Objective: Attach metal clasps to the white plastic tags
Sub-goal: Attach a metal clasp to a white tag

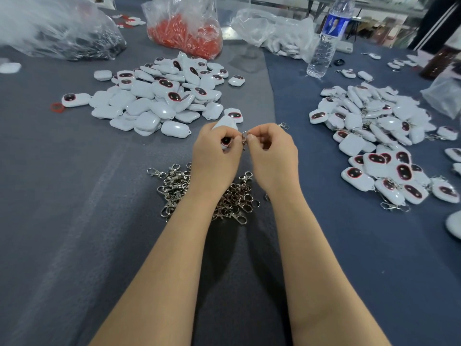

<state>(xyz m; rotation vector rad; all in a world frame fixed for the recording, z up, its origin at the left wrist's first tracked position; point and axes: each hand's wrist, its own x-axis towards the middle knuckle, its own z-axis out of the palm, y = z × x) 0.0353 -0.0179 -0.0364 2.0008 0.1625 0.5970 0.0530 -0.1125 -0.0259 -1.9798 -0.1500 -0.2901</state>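
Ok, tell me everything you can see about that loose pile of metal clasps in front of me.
The pile of clasps is a tangled heap of shiny silver-coloured snap hooks with rings, lying loose on the dark grey cloth. The forearms hide its middle; a few hooks stray at its left edge.

The tags (pixel 159 96), heaped at the far left and on the right, are glossy white, many with a dark oval face ringed in red, and the clasps (pixel 174 186) piled near are shiny silver. The cloth (pixel 74 221) is grey on the left and darker blue on the right, with a small red ring (pixel 57 107) lying at the left. At the far side, a clear bag (pixel 184 33) holds orange-red pieces, and a clear bottle (pixel 326 38) has a blue and white label.
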